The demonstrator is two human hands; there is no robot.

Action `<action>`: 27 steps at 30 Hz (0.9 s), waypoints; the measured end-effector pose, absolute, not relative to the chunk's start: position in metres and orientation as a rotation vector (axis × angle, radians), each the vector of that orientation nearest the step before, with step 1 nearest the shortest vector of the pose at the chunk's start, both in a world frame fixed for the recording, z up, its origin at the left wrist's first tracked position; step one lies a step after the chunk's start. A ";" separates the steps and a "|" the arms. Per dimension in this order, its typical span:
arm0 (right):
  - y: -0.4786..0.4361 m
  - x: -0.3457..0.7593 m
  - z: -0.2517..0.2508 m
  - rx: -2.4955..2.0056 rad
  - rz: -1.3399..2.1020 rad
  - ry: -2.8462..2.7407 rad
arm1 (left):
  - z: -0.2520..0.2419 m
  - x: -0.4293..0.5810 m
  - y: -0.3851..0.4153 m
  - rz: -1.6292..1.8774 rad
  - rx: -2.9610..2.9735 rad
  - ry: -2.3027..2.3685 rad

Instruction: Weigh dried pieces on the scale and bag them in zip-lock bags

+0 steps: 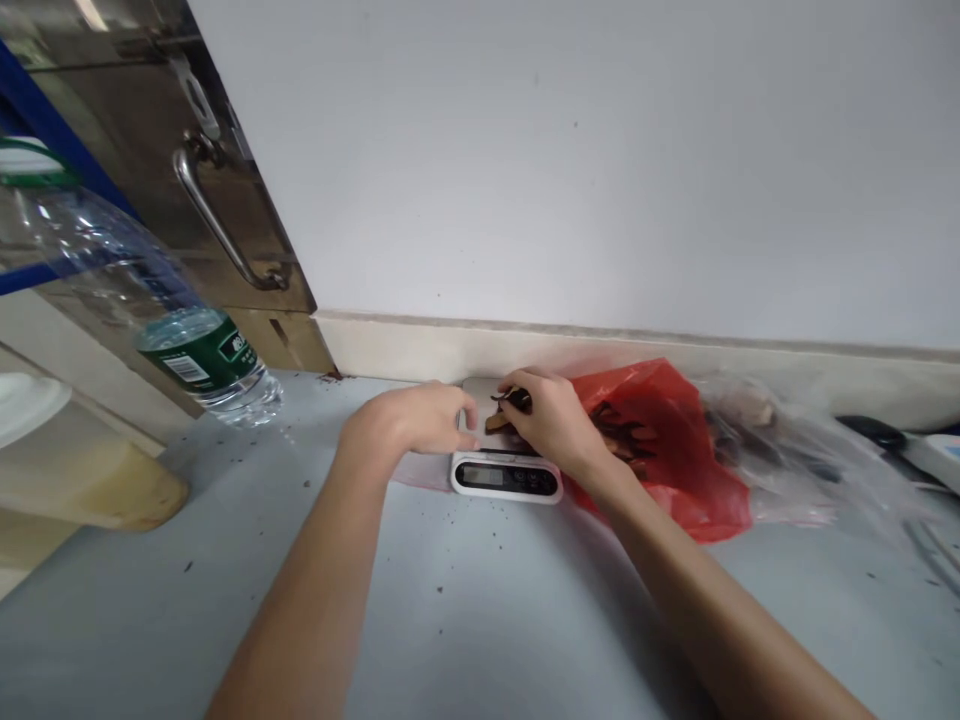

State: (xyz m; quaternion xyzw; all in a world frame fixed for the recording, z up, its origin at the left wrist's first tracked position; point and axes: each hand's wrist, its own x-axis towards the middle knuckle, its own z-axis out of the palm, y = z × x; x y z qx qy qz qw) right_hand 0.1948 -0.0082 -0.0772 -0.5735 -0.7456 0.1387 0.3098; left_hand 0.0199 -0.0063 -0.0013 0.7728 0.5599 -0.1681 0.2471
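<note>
- Here, the right hand [551, 420] pinches dark dried pieces [510, 405] over the kitchen scale [507, 474], left of the red bag [667, 450].
- The left hand [416, 420], fingers loosely curled, touches the scale's left edge.

Both forearms are bare, with no sleeves, down to the left hand [411, 420] and right hand [553, 420].

A plain white wall [570, 150] stands behind a gray counter [480, 600]. A shiny metal door [112, 100] with a handle [217, 225] is on the left.
</note>
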 end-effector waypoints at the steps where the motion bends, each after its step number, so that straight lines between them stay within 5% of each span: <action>1: -0.008 0.196 -0.079 -1.512 0.349 -1.987 | -0.004 0.023 -0.006 -0.473 2.104 1.522; 18: -0.022 0.214 -0.041 -1.430 0.424 -2.080 | 0.001 0.013 -0.001 -0.461 2.090 1.558; 27: -0.041 0.267 0.006 -1.744 0.267 -2.055 | 0.004 0.010 -0.001 -0.422 2.098 1.569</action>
